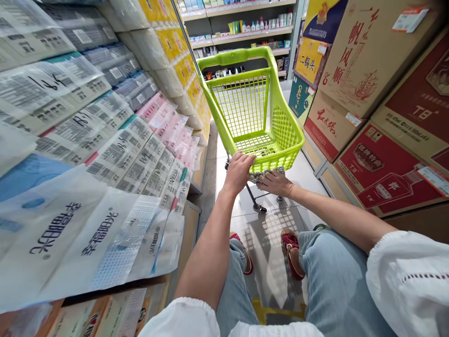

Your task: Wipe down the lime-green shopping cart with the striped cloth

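Observation:
A lime-green plastic shopping cart (274,162) stands in front of me, tilted in view, its mesh basket holding nothing that I can see. My left hand (240,171) grips the near left corner of the basket's rim, fingers bent over the edge. Against the lower near side of the basket, my right hand (275,182) presses a grey patterned cloth (257,177), its fingers curled over it. Part of the cloth is hidden under that hand. Below, a dark caster wheel (260,208) of the cart touches the floor.
Stacked packs of paper tissue (115,140) slope along the left. Large liquor cartons (382,164) line the right side. Beyond the cart, shelves (245,36) hold bottles and tubes. Pale floor tiles (242,220) run between, with my feet in red shoes (291,252) on them.

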Demonstrator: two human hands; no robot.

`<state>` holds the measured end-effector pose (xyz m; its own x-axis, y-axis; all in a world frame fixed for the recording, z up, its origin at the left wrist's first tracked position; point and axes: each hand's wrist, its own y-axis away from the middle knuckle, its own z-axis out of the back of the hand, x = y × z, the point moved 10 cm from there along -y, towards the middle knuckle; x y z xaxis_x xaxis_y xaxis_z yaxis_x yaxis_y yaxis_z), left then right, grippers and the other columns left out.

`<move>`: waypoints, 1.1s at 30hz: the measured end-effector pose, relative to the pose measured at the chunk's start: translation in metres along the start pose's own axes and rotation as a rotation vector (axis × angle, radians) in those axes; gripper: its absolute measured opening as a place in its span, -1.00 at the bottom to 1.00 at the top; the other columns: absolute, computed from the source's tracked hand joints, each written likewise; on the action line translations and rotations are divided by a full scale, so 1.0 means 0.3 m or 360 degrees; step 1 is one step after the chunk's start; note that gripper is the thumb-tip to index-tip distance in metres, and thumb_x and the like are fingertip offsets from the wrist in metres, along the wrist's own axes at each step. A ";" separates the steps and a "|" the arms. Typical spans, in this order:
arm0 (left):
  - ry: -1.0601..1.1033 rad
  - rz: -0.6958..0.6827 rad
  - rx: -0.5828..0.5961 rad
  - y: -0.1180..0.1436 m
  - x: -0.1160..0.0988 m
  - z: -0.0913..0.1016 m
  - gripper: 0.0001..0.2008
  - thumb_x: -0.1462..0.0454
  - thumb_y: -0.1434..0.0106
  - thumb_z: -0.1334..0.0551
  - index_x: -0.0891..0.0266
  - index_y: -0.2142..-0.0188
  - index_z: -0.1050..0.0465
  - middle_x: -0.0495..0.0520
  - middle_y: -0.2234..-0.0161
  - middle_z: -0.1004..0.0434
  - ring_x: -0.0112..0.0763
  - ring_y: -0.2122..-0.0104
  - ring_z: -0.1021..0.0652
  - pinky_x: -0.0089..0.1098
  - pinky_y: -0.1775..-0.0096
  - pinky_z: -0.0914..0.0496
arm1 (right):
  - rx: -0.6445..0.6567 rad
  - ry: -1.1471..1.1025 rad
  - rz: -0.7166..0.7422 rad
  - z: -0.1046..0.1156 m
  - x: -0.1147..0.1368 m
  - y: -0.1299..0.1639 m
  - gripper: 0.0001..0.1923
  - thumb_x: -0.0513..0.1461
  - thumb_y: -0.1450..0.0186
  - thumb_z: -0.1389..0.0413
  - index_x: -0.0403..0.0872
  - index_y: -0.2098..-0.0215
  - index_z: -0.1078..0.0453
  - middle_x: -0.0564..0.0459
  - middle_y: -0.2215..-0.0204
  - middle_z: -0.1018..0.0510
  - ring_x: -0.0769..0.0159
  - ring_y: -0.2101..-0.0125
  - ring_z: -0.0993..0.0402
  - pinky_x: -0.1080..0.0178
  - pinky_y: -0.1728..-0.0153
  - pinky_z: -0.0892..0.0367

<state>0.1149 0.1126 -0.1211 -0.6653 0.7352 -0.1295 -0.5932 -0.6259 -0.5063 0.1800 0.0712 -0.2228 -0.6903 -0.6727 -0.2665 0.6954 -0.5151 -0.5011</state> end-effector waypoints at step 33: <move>0.0004 0.0188 -0.0109 0.025 0.072 0.043 -0.74 0.33 -0.31 0.00 0.14 0.17 -0.44 0.05 0.22 -0.53 -0.28 0.10 -0.44 -0.14 -0.19 -0.14 | -0.0054 -0.0016 -0.0469 0.211 -0.113 -0.128 -0.67 -0.17 -0.40 0.17 0.15 -0.01 -0.33 0.05 -0.04 -0.42 0.21 0.08 -0.27 0.10 0.15 -0.10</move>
<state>0.0902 0.1202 -0.1167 -0.7275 0.6583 -0.1935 -0.4787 -0.6889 -0.5443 0.1894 0.0802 -0.1424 -0.8593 -0.5020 -0.0975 0.4582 -0.6711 -0.5829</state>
